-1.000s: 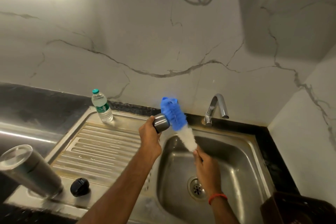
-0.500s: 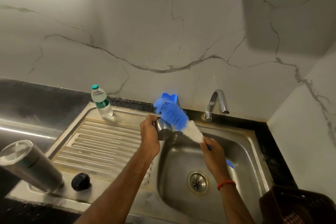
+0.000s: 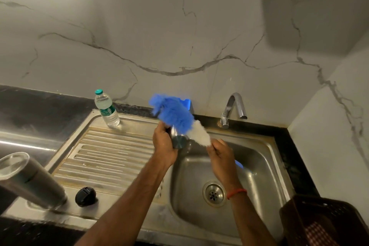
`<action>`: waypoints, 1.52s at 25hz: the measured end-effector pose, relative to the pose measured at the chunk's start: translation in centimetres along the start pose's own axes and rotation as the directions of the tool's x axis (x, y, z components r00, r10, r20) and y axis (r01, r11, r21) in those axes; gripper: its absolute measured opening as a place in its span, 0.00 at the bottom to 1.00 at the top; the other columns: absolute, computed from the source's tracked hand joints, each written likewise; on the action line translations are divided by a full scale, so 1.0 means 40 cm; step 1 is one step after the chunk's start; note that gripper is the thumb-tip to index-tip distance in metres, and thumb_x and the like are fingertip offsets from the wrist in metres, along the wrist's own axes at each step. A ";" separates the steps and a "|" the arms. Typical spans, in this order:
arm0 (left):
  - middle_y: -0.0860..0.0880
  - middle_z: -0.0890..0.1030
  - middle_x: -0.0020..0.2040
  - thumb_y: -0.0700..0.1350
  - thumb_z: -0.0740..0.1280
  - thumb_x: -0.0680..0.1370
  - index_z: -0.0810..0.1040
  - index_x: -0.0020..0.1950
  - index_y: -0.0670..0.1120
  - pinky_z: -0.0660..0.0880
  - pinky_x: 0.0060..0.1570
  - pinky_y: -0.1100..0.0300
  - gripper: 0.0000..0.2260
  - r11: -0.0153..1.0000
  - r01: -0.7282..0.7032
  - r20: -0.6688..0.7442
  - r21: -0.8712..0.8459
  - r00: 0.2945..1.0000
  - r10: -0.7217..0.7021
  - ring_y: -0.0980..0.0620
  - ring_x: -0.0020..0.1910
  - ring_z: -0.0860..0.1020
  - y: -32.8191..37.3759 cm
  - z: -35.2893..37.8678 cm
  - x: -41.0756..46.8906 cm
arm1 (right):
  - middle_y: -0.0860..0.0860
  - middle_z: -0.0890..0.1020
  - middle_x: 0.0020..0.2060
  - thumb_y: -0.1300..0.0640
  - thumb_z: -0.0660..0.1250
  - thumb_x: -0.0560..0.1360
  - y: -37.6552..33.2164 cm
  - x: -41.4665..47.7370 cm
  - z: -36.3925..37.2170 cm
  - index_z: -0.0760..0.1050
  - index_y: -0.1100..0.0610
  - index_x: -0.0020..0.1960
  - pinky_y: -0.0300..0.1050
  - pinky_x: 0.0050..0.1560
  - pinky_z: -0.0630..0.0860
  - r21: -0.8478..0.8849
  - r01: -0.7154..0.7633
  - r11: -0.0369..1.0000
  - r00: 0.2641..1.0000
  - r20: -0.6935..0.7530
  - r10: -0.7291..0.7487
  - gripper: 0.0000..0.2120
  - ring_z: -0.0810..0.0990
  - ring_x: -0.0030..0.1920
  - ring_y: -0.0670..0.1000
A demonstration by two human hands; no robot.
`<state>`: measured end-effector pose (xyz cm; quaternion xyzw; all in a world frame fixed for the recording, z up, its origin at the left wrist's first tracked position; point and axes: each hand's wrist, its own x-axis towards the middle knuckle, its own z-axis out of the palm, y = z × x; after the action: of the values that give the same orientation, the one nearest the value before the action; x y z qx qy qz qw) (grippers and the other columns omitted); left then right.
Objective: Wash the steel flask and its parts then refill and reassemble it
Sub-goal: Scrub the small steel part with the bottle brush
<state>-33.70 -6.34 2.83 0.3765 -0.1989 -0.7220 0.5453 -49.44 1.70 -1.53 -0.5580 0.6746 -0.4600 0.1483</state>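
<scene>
Left hand (image 3: 163, 143) grips the steel cup (image 3: 179, 140) over the sink (image 3: 265, 175); right hand (image 3: 220, 153) grips the brush (image 3: 173, 115). The cup base now faces outward and the brush has swung across it, so scrubbing is judged ongoing. The flask body (image 3: 30, 179) stands on the drainboard (image 3: 111, 152).

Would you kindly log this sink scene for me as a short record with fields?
left hand: grips steel cup at the sink edge
right hand: holds brush by its handle
bristles: blue and white, against the cup
flask: on drainboard, far left
black lid: on drainboard beside flask
bottle: capped, at back of drainboard
tap: no running water visible
basket: lower right corner
</scene>
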 end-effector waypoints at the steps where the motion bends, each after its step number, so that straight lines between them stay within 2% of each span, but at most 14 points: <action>1: 0.42 0.82 0.55 0.51 0.62 0.82 0.79 0.62 0.44 0.80 0.51 0.46 0.15 1.000 -0.005 -0.023 0.002 1.000 0.005 0.43 0.53 0.82 -0.002 0.003 -0.003 | 0.45 0.77 0.42 0.57 0.63 0.82 -0.022 0.009 0.013 0.81 0.55 0.54 0.50 0.45 0.78 0.008 0.027 1.000 1.000 0.012 -0.027 0.08 0.78 0.45 0.47; 3: 0.43 0.83 0.53 0.49 0.61 0.83 0.80 0.59 0.45 0.79 0.50 0.48 0.12 1.000 0.020 -0.039 -0.021 0.999 -0.021 0.45 0.50 0.82 0.009 0.003 -0.008 | 0.47 0.78 0.42 0.58 0.63 0.82 0.002 0.004 0.021 0.80 0.57 0.52 0.45 0.42 0.77 -0.014 -0.017 1.000 0.999 0.034 0.018 0.08 0.78 0.43 0.48; 7: 0.41 0.81 0.51 0.47 0.65 0.76 0.80 0.54 0.43 0.79 0.43 0.52 0.11 0.999 0.027 -0.091 0.022 0.996 -0.025 0.44 0.47 0.82 0.043 -0.007 -0.001 | 0.54 0.77 0.38 0.56 0.61 0.83 0.067 -0.071 -0.015 0.75 0.54 0.43 0.34 0.29 0.68 -0.007 -0.300 0.954 0.952 0.064 0.300 0.11 0.73 0.33 0.44; 10: 0.40 0.81 0.51 0.49 0.66 0.75 0.80 0.56 0.42 0.78 0.49 0.47 0.14 0.996 0.020 -0.066 0.082 0.998 -0.014 0.40 0.50 0.81 0.023 0.020 -0.008 | 0.49 0.76 0.37 0.57 0.62 0.83 -0.025 -0.023 0.004 0.77 0.56 0.47 0.33 0.30 0.70 0.079 -0.201 0.976 0.978 0.080 0.195 0.08 0.75 0.32 0.40; 12: 0.40 0.81 0.48 0.45 0.65 0.77 0.79 0.54 0.42 0.79 0.45 0.49 0.10 0.998 0.032 -0.094 0.061 0.995 -0.026 0.41 0.47 0.81 0.016 0.033 -0.012 | 0.49 0.77 0.39 0.57 0.62 0.82 -0.064 0.013 0.023 0.79 0.58 0.52 0.30 0.32 0.71 0.138 -0.176 0.975 0.982 0.092 0.164 0.08 0.75 0.34 0.37; 18: 0.44 0.82 0.40 0.42 0.64 0.77 0.78 0.48 0.42 0.78 0.33 0.56 0.06 0.989 0.091 -0.141 -0.117 0.984 -0.107 0.47 0.36 0.82 0.065 0.019 0.011 | 0.49 0.73 0.31 0.56 0.61 0.83 0.071 -0.100 -0.002 0.80 0.63 0.52 0.33 0.29 0.66 0.075 -0.371 0.926 0.926 0.108 0.363 0.12 0.70 0.27 0.41; 22: 0.42 0.82 0.43 0.42 0.65 0.78 0.77 0.52 0.41 0.79 0.30 0.56 0.06 0.990 0.120 -0.121 -0.078 0.984 -0.129 0.45 0.37 0.83 0.027 0.051 -0.010 | 0.49 0.75 0.34 0.54 0.61 0.83 -0.029 -0.026 0.008 0.79 0.53 0.49 0.32 0.29 0.67 0.175 -0.264 0.948 0.963 0.093 0.251 0.09 0.71 0.29 0.39; 24: 0.40 0.83 0.48 0.43 0.65 0.80 0.78 0.56 0.39 0.82 0.35 0.54 0.09 0.983 0.150 -0.084 -0.107 0.984 -0.160 0.45 0.41 0.84 0.017 0.056 -0.013 | 0.48 0.75 0.35 0.55 0.63 0.82 -0.035 -0.012 0.005 0.77 0.52 0.44 0.32 0.32 0.67 0.222 -0.183 0.958 0.982 0.090 0.167 0.09 0.72 0.31 0.40; 26: 0.38 0.83 0.56 0.45 0.67 0.81 0.78 0.63 0.39 0.84 0.47 0.48 0.13 0.971 0.166 -0.058 -0.174 0.982 -0.178 0.41 0.53 0.84 0.022 0.052 0.000 | 0.49 0.75 0.33 0.56 0.64 0.82 0.001 -0.031 0.001 0.80 0.56 0.45 0.36 0.33 0.67 0.267 -0.225 0.937 0.973 0.110 0.203 0.09 0.70 0.30 0.41; 28: 0.38 0.82 0.59 0.47 0.71 0.80 0.78 0.65 0.40 0.84 0.50 0.47 0.17 0.968 0.151 -0.091 -0.202 0.981 -0.172 0.40 0.58 0.83 0.030 0.045 0.011 | 0.49 0.75 0.31 0.55 0.65 0.81 0.037 -0.050 0.001 0.82 0.57 0.47 0.41 0.31 0.66 0.336 -0.310 0.889 0.950 0.079 0.302 0.09 0.70 0.30 0.44; 31: 0.39 0.83 0.58 0.48 0.73 0.78 0.79 0.62 0.40 0.84 0.37 0.53 0.17 0.970 0.125 -0.124 -0.208 0.980 -0.153 0.43 0.53 0.84 0.026 0.037 0.016 | 0.48 0.76 0.29 0.57 0.67 0.80 0.031 -0.039 -0.008 0.84 0.50 0.49 0.37 0.28 0.66 0.498 -0.372 0.783 0.911 0.036 0.410 0.07 0.70 0.29 0.44; 34: 0.43 0.84 0.48 0.48 0.71 0.79 0.78 0.53 0.44 0.80 0.29 0.59 0.09 0.982 0.129 -0.223 -0.141 0.962 -0.158 0.48 0.41 0.84 0.000 0.026 0.011 | 0.50 0.72 0.28 0.66 0.67 0.79 -0.015 -0.027 -0.028 0.84 0.50 0.47 0.36 0.26 0.63 0.582 -0.276 0.765 0.953 0.064 0.295 0.13 0.65 0.27 0.45; 36: 0.44 0.84 0.47 0.49 0.70 0.80 0.78 0.54 0.45 0.80 0.29 0.60 0.09 0.981 0.134 -0.242 -0.143 0.956 -0.166 0.49 0.39 0.84 -0.007 0.017 0.013 | 0.53 0.74 0.31 0.71 0.65 0.77 -0.046 -0.023 -0.046 0.83 0.55 0.53 0.37 0.29 0.67 0.606 -0.185 0.773 0.980 0.054 0.192 0.14 0.68 0.28 0.45; 38: 0.42 0.85 0.52 0.49 0.70 0.80 0.79 0.61 0.43 0.83 0.37 0.54 0.14 0.969 0.147 -0.196 -0.199 0.963 -0.187 0.46 0.45 0.86 -0.009 0.007 0.015 | 0.52 0.81 0.39 0.67 0.67 0.78 -0.050 -0.022 -0.056 0.80 0.57 0.60 0.36 0.35 0.74 0.576 -0.162 0.801 0.986 0.055 0.159 0.13 0.77 0.34 0.44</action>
<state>-34.21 -6.81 2.58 0.4155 -0.0396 -0.7362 0.5327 -49.50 3.59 0.97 -0.4286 0.5473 -0.6276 0.3505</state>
